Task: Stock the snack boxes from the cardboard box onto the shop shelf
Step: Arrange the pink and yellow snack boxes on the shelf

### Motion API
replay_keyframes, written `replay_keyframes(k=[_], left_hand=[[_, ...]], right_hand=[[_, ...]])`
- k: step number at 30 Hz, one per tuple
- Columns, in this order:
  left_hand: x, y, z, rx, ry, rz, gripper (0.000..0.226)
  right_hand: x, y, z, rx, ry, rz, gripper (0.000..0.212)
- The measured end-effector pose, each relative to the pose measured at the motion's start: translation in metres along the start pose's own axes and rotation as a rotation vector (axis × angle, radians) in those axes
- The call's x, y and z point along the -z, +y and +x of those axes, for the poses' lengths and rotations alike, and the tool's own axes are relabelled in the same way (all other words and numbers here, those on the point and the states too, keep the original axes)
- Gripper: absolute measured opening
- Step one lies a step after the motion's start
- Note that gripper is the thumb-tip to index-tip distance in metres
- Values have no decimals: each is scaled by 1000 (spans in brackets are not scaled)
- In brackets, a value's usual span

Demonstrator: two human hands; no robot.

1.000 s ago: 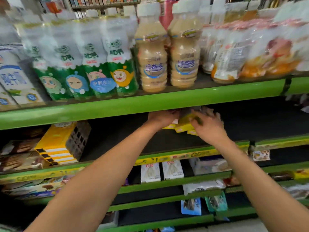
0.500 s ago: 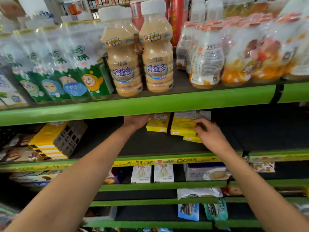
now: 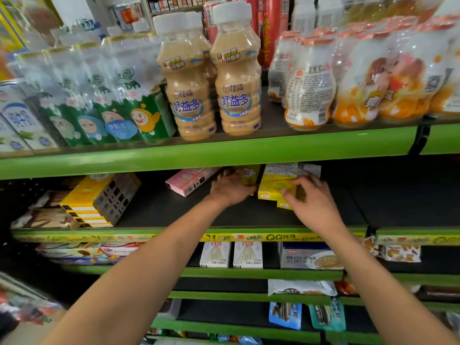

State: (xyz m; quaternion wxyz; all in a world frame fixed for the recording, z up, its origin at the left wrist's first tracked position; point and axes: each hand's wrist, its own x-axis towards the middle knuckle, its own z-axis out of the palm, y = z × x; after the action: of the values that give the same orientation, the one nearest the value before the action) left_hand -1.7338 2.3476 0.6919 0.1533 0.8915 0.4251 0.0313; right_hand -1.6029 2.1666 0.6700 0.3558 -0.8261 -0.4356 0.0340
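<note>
Reaching into the black middle shelf [image 3: 249, 215] with both arms in the head view, only one view to go on. Counting snack boxes: at least two yellow boxes [image 3: 276, 188] in a low stack at the right, one more yellow box [image 3: 250, 176] mostly hidden behind the left hand [image 3: 231, 188], and one pink box [image 3: 190, 180] lying tilted just left of it. Further left sits a yellow stack [image 3: 84, 202], four edges showing. The upper green shelf lip cuts off the backs of the boxes, and print is too blurry to read. Left-hand fingers curl around the hidden yellow box; the right hand [image 3: 313, 200] pinches the stack's front corner with bent fingers [image 3: 288, 192].
</note>
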Motion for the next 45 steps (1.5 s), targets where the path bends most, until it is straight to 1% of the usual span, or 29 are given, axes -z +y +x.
replay_keyframes(k=[2,3,4,6,8,11,13,15,16,18,19,21,22,23,24,26,27,29,30,32,34,35,37,38,40,42,43,44,45], left_hand=[[2,-5,-3,43,18,5,77],[3,-8,-6,49,15,0,81],[5,-12,-10,53,2,-4,86],[10,-22,-23,61,-2,-2,92],[15,-35,-37,59,37,-4,97],[30,-63,-59,1,55,-97,105],[43,-84,-72,-60,71,-104,107],[55,-101,-83,-74,99,-137,104],[60,-109,-87,-57,102,-263,101],[69,-121,-96,-35,87,-696,92],[72,-126,-99,-47,85,-885,89],[75,-136,-101,-73,110,-1137,80],[75,-140,-100,-90,139,-1261,72],[76,-142,-100,-111,166,-1395,65],[76,-144,-99,-130,186,-1536,60],[76,-143,-97,-156,197,-1793,52],[74,-140,-96,-141,205,-1883,45],[66,-129,-90,-27,224,-1996,39],[61,-122,-86,39,218,-2025,39],[53,-105,-79,117,156,-2023,40],[47,-88,-73,165,92,-1944,45],[45,-80,-71,185,81,-1882,41],[40,-68,-71,194,60,-1741,27],[35,-63,-73,178,12,-1679,24],[23,-59,-82,113,-131,-1609,30],[15,-59,-92,33,-242,-1592,37],[15,-62,-95,-5,-252,-1586,39],[18,-65,-96,-34,-218,-1579,39],[22,-69,-94,-53,-148,-1566,40]], right_hand=[[-3,-2,-2,86,-8,-156,63],[-5,-2,-2,125,-25,-219,71],[-7,-2,-2,147,-41,-257,74],[-8,-1,-1,149,-34,-260,66],[-7,-2,-3,176,0,-266,57],[-4,-5,-10,337,88,-248,43],[-1,-6,-15,417,141,-145,41],[4,-9,-16,399,157,56,39],[8,-12,-17,361,165,196,35],[14,-27,-18,248,190,520,23],[14,-35,-16,163,191,707,16],[12,-50,-7,-104,117,1106,7],[10,-57,-1,-263,58,1252,6],[7,-63,6,-401,11,1345,6],[4,-67,12,-498,-32,1383,12],[-5,-72,21,-600,-131,1361,29],[-10,-74,22,-633,-184,1336,30],[-20,-80,23,-669,-302,1289,17],[-24,-84,22,-661,-366,1267,12],[-32,-90,19,-585,-475,1207,12],[-39,-95,16,-506,-525,1107,28],[-41,-97,16,-489,-527,1049,33],[-42,-99,15,-495,-495,966,36],[-42,-98,16,-481,-471,961,37],[-41,-95,17,-413,-427,979,30],[-38,-91,16,-353,-401,1042,15],[-35,-89,16,-328,-376,1079,11],[-31,-88,18,-297,-332,1110,9],[-28,-88,22,-269,-276,1126,8]])
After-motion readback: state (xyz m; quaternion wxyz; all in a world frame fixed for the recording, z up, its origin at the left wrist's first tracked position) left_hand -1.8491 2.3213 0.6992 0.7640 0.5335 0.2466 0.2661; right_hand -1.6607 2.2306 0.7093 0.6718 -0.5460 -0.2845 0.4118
